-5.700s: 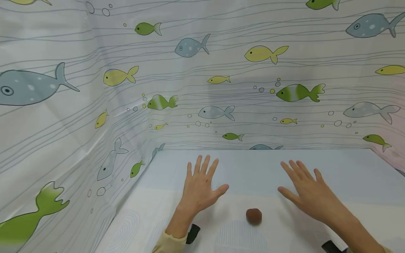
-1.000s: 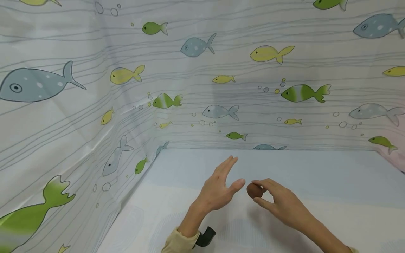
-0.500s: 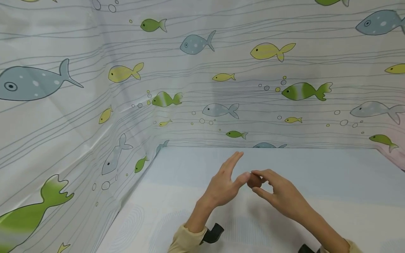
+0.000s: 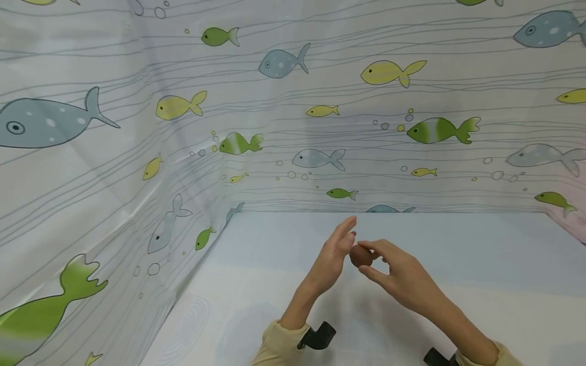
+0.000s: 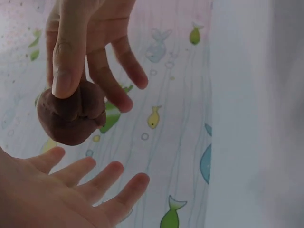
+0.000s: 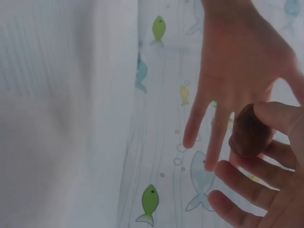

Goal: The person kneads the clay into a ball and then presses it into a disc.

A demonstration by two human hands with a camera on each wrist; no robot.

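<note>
I see my right hand pinching the brown clay lump above the table, left hand spread flat beside it; the fingertip grip looks shallow, so it may slip off.

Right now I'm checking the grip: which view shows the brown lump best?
The left wrist view: the brown lump fills it, pinched by the right hand. The head view shows it small, the right wrist view half hidden by fingers.
</note>
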